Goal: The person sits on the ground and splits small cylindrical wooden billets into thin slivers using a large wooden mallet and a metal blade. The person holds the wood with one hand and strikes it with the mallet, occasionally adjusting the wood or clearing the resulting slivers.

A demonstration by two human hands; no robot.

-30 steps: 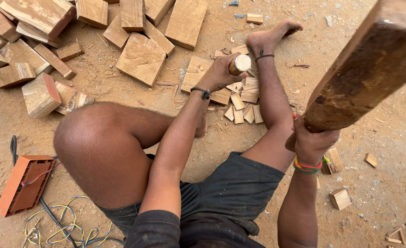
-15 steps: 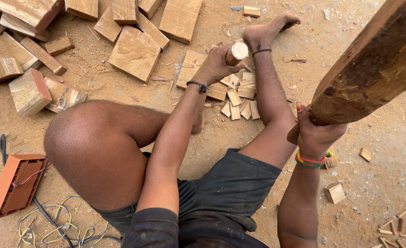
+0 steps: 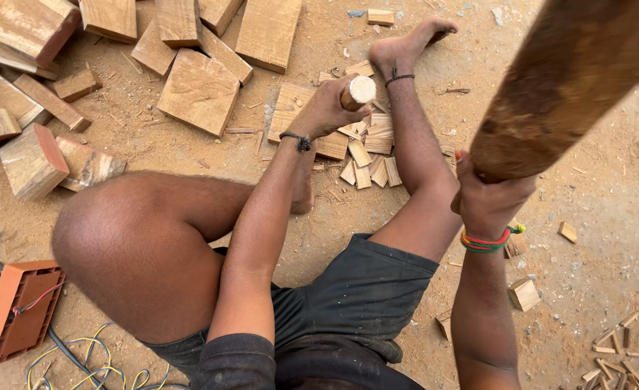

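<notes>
We grip the tool handle (image 3: 360,92) in our closed left hand (image 3: 324,110); our right hand (image 3: 489,198) clenches the mallet (image 3: 561,83). Strike squarely, keeping fingers below the handle top.

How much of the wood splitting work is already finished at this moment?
Done: small split pieces lie by the leg. In hand: the left hand grips a round wooden handle over a flat block, and the right hand holds a thick club raised. Left: many larger blocks lie whole.
</notes>
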